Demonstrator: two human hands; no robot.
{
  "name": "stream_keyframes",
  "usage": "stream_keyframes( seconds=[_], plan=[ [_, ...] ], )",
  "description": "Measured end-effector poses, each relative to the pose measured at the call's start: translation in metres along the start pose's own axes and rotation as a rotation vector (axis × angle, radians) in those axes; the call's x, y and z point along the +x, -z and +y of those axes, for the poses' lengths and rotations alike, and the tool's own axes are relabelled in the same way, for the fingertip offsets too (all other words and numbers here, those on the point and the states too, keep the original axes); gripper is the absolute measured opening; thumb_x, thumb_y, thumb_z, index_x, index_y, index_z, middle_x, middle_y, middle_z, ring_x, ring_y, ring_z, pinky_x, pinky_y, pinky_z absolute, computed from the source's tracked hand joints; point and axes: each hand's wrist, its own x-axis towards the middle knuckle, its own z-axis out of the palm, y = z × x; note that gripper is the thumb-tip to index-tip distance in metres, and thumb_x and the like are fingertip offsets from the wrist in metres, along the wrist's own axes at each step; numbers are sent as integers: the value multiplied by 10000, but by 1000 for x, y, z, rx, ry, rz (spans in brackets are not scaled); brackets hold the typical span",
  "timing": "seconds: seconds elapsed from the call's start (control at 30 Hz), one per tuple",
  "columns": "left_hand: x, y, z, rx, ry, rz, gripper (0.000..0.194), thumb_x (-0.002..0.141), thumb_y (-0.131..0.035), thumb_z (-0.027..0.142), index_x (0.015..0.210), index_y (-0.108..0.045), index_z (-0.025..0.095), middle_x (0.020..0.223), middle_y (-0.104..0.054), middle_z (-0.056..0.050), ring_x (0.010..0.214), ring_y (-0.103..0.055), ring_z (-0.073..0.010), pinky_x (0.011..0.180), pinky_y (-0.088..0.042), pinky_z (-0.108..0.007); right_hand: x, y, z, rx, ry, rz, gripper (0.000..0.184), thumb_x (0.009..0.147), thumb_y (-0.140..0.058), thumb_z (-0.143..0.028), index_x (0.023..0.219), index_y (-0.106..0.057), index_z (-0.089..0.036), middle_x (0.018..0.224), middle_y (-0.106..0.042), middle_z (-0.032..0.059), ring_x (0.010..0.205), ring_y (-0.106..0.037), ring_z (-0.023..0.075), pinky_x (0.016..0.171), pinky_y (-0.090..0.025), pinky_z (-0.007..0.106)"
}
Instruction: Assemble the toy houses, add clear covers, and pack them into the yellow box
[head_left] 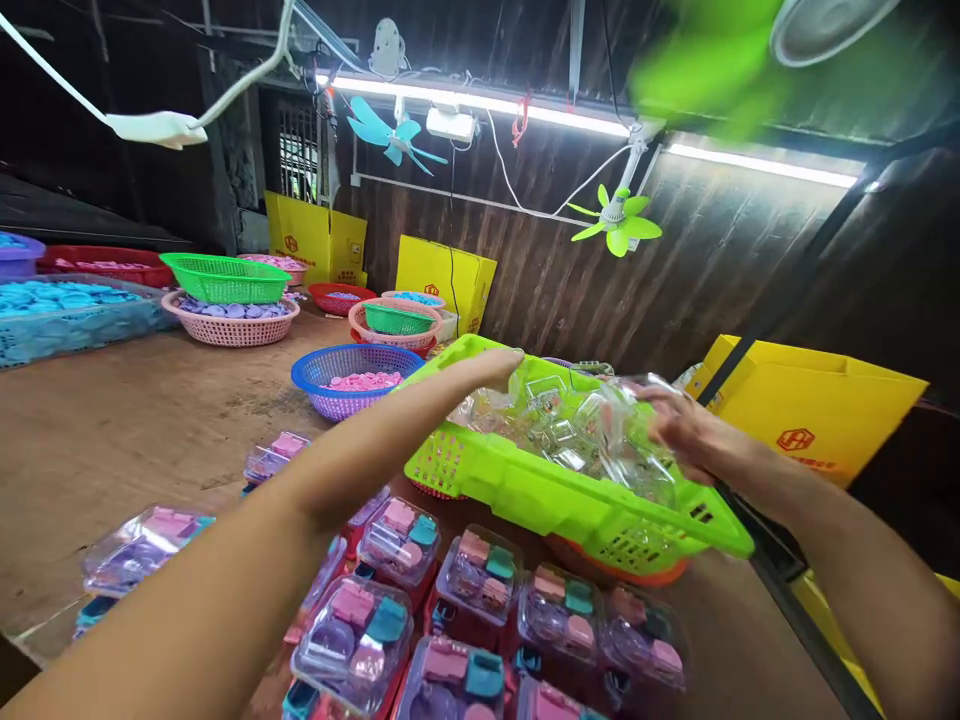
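A lime green basket [525, 490] sits tilted on an orange basket at the right of the wooden table, filled with clear plastic shells [570, 430]. My left hand [491, 368] reaches over its far rim, fingers curled against the clear shells. My right hand [679, 432] is inside the basket on the right, fingers closed around a bunch of the clear shells; it is blurred. In front of the basket lie several closed clear packs [480, 575] holding pink, purple and teal pieces.
A blue basket of pink pieces [352, 380] stands behind the left arm. More baskets [229, 300] and a blue tray [60, 315] line the far left. Yellow cartons [810, 420] stand at right and against the back wall. Small fans [615, 220] hang overhead.
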Motion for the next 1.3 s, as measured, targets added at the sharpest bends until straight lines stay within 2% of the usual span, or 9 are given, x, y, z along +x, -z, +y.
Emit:
stream_keyframes(
  seconds=[0.1,0.23,0.37,0.5,0.67,0.8,1.03,1.17,1.3],
  plan=[
    [-10,14,-6,-143,49,9,680,691,-695,282,1271,-411,70,1108,-587,-165,991,-577,-268,836,-464,-349,-56,-15,15,108,-62,-349,737,713,-504,-692,1251,-421,-196,768,-550,23,674,-536,164,616,-467,279],
    [-25,21,-12,-804,158,91,604,787,-605,265,1315,-367,91,1031,-586,-137,833,-612,-192,779,-475,-360,-92,-62,40,150,-177,-672,644,752,-494,-652,1174,-519,-166,1060,-581,73,987,-542,226,848,-463,324],
    [-56,26,1,-1288,160,200,467,852,-499,266,1272,-427,75,1014,-558,-120,789,-598,-135,762,-483,-322,-98,-109,51,151,-158,-775,658,732,-552,-622,1221,-508,-185,1121,-589,54,1021,-536,228,880,-451,334],
    [-128,23,34,-1521,85,69,452,849,-481,270,1276,-445,126,1081,-564,-116,865,-591,-148,810,-492,-314,-94,-135,57,57,-124,-820,604,714,-566,-637,1131,-586,-202,1031,-632,44,922,-575,219,810,-475,326],
    [-232,-24,66,-1602,225,-272,553,770,-582,305,1288,-447,169,1091,-605,-108,878,-600,-181,814,-502,-338,-102,-153,76,-112,-21,-710,629,746,-549,-612,1267,-518,-261,1243,-554,76,1114,-515,264,961,-400,397],
    [-278,-62,74,-1548,367,-387,585,747,-617,358,1290,-451,218,1133,-613,-74,917,-599,-193,792,-499,-320,-123,-163,87,-140,-18,-642,507,847,-427,-563,1276,-504,-305,1321,-513,50,1228,-442,259,1039,-333,439],
    [-282,-69,93,-1333,329,-410,561,756,-620,427,1273,-471,268,1197,-585,-55,955,-600,-205,829,-488,-319,-140,-175,40,-178,178,-62,674,830,-534,-437,1415,-251,-258,1411,-373,81,1303,-331,242,1079,-310,421],
    [-273,-61,107,-1277,229,-377,565,786,-590,432,1303,-439,263,1228,-562,-61,1017,-576,-211,842,-486,-321,-131,-188,2,-130,273,-75,783,767,-623,-406,1424,-216,-273,1430,-343,61,1310,-311,248,1087,-300,424],
    [-275,-68,114,-978,156,-277,499,845,-500,439,1298,-457,236,1270,-539,-74,1127,-519,-245,940,-432,-368,-119,-206,1,-44,239,-166,719,771,-607,-317,1404,-275,-240,1396,-403,68,1285,-356,213,1079,-308,389]
  ],
)
